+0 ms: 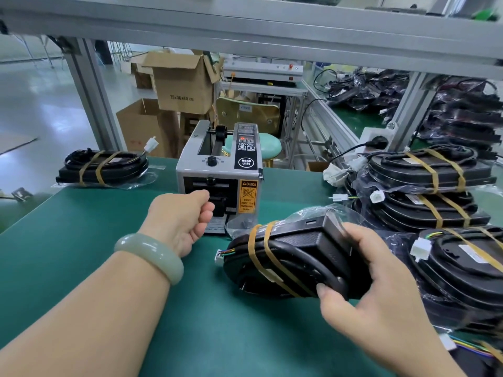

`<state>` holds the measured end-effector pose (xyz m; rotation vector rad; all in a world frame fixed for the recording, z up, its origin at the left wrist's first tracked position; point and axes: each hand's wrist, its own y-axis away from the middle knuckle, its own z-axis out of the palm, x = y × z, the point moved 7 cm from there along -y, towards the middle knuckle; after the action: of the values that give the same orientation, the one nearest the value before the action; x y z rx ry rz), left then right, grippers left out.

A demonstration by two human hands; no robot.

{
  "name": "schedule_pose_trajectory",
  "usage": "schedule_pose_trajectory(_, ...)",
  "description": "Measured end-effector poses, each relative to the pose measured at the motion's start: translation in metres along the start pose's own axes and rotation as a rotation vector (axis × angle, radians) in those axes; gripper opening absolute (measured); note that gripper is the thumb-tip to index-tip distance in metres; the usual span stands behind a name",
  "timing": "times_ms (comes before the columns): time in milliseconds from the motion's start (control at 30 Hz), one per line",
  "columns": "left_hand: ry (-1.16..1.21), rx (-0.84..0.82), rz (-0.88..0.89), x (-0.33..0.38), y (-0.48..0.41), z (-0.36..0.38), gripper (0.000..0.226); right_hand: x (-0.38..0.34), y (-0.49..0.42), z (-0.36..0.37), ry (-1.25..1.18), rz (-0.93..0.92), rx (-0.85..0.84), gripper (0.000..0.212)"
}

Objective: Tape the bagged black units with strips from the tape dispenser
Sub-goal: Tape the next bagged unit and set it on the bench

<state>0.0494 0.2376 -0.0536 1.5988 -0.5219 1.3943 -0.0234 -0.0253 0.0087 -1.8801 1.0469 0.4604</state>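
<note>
Head view: left hand (182, 216) curled at dispenser (217, 164) outlet, can't tell if it's pinching a strip. Right hand (381, 284) grips bagged unit (299, 246), tilted, near right of dispenser. Step: fetching strip. Next: pull clean, lay across bag flap.

One view is given: a wide-angle camera is worn on the head and directed forward and down, close above the green-matted table (68, 240); the grey aluminium frame beam (245, 25) is caught along the top edge.
</note>
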Motion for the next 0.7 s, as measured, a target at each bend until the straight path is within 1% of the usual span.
schedule_pose_trajectory(167,-0.01,0.025,-0.029,0.003,-0.001,0.004,0.018,0.0,0.001,0.0,0.022,-0.005,-0.005,0.052)
schedule_pose_trajectory(333,-0.026,0.107,-0.015,0.005,-0.004,0.006,0.014,0.002,0.002,0.0,0.064,0.004,-0.036,0.054)
schedule_pose_trajectory(400,-0.033,0.135,-0.012,0.005,-0.005,0.006,0.012,0.004,0.003,0.0,0.074,0.013,-0.055,0.064)
schedule_pose_trajectory(500,-0.052,0.128,-0.001,0.006,-0.004,0.003,0.014,0.008,0.005,0.0,0.043,0.056,-0.083,0.094)
schedule_pose_trajectory(533,-0.05,0.106,0.0,0.005,-0.003,0.002,0.017,0.008,0.005,0.0,0.033,0.058,-0.088,0.096)
schedule_pose_trajectory(567,-0.043,0.082,0.0,0.004,-0.001,0.0,0.019,0.007,0.004,-0.001,0.022,0.045,-0.093,0.091)
schedule_pose_trajectory(667,-0.012,0.027,-0.016,0.0,0.004,-0.004,0.023,0.002,0.002,-0.001,0.013,-0.008,-0.089,0.06)
schedule_pose_trajectory(700,-0.004,0.014,-0.031,-0.002,0.005,-0.004,0.023,0.0,0.002,-0.001,0.018,-0.004,-0.081,0.054)
